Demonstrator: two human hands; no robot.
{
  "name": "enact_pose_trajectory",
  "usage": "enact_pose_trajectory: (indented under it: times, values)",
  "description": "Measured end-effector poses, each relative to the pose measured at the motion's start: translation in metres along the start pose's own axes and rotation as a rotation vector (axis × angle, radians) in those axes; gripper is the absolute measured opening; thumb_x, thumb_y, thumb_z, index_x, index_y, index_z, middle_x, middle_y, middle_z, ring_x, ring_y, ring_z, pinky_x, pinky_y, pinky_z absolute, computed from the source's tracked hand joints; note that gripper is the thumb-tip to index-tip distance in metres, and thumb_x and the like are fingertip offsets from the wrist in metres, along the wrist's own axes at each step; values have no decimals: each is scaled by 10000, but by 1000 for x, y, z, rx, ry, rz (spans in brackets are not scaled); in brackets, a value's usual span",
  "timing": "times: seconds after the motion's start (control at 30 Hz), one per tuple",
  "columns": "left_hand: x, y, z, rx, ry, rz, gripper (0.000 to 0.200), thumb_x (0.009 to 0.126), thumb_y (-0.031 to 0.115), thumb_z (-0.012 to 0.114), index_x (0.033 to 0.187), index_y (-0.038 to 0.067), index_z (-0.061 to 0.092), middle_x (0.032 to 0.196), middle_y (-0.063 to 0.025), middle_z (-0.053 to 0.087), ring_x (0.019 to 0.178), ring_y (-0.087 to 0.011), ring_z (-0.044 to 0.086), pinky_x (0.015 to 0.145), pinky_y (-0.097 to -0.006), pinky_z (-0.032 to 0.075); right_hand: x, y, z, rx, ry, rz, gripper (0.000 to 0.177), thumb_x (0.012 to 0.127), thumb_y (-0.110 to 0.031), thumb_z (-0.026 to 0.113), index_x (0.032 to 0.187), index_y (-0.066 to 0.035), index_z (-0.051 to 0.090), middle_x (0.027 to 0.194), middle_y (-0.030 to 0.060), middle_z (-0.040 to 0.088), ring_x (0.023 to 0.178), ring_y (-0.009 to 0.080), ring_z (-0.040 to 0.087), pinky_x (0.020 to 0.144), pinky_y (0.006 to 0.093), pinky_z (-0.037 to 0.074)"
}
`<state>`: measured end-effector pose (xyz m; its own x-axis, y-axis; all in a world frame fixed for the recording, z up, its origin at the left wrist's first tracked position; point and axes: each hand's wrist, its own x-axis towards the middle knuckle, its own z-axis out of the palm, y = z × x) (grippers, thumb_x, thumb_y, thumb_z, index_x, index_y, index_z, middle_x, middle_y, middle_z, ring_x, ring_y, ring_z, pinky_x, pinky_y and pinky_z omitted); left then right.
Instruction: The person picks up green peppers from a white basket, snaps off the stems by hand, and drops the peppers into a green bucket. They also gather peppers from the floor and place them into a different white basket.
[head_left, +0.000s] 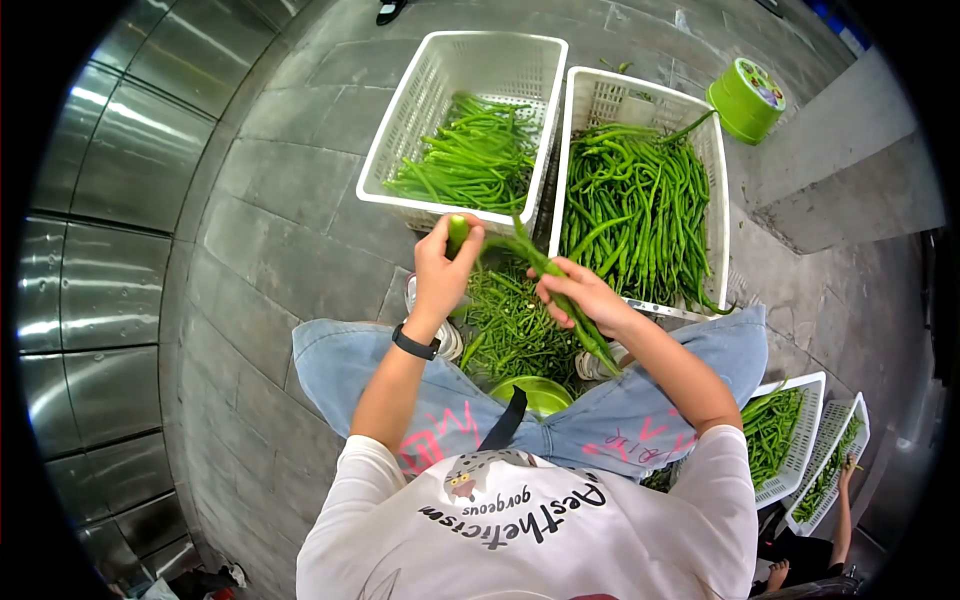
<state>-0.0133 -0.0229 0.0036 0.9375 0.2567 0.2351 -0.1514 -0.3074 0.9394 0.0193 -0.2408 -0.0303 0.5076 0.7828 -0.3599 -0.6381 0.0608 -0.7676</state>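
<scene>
My left hand (pixel 447 265), with a dark band on its wrist, pinches a green chili pepper (pixel 457 234) near the front rim of the left white crate (pixel 385 150). Several long green chili peppers (pixel 598 345) are gripped in my right hand (pixel 588 298), pointing up toward the left hand and down over my knee. Green chili peppers lie in a loose layer inside the left crate. The right white crate (pixel 722 200) holds a deeper heap of long chili peppers (pixel 635 200). Below my hands, between my shoes, is a pile of small green pieces (pixel 515 325).
A bright green stool (pixel 747 100) stands beside a grey pillar (pixel 840 150). Between my legs is a green basin-like object (pixel 535 393). At lower right, another person's arm (pixel 845 510) reaches to a white crate (pixel 848 455) of peppers. Metal panels (pixel 120 140) line the left.
</scene>
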Motion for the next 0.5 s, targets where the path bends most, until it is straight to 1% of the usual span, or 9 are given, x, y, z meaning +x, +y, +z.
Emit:
enact_pose_trajectory:
  times: [0.03,0.1,0.2,0.3,0.33,0.4,0.43,0.47,0.5]
  values:
    - [-1,-2,-1,-190,13,-194,77,898,106,591,951,50,588,677,61,479,544,-5,367,471,-179,283,0,-1,0,27,32,-39,228,955,-250,495,1085,-64,471,789,18,503,531,86,482,444,218,379]
    - [-2,2,-1,-438,-9,-410,91,897,115,597,971,63,592,667,70,460,505,0,347,424,-175,246,1,-1,1,55,71,-104,228,962,-252,480,1095,-69,460,792,24,496,531,90,477,443,220,374]
    - [-9,-4,8,-428,-164,-471,138,892,113,605,1019,59,598,730,56,492,494,1,352,409,-172,246,-1,-1,6,43,74,-132,210,968,-255,472,1077,-76,454,786,21,492,535,86,472,448,216,367]
    - [-15,3,27,-386,-71,-218,202,877,83,617,1076,57,595,829,42,523,517,-4,378,419,-164,267,-4,-1,11,-153,84,-105,200,965,-252,484,1063,-81,452,720,-6,474,543,68,461,451,208,356]
    - [-14,8,25,-415,-58,-260,224,874,78,620,1094,57,589,833,42,527,527,-4,384,419,-165,268,-3,4,7,-228,96,-79,255,930,-253,553,1071,-58,466,693,8,521,573,98,513,479,241,411]
    - [-9,10,13,-397,-91,-382,202,855,61,635,1054,33,610,794,38,541,544,-12,408,445,-176,304,2,10,4,-616,182,-351,307,900,-255,599,1080,-40,475,716,39,565,592,125,543,510,275,448]
    - [-6,6,7,-267,-124,-314,178,846,58,641,1021,26,621,771,39,539,551,-16,418,462,-183,323,3,10,5,-807,227,-490,333,885,-257,622,1084,-31,479,727,55,587,602,139,558,525,292,467]
    - [-3,0,3,-139,-158,-246,154,837,55,647,987,20,631,747,39,536,558,-21,429,480,-190,341,-3,4,4,-857,247,-400,382,842,-248,659,1096,-19,489,805,138,631,639,237,621,592,363,509]
    - [0,-1,0,-11,-193,-176,131,828,51,653,953,13,641,724,39,534,565,-26,439,497,-197,359,-4,4,0,-1005,284,-460,376,837,-239,656,1094,-22,489,816,148,629,652,265,625,599,377,511]
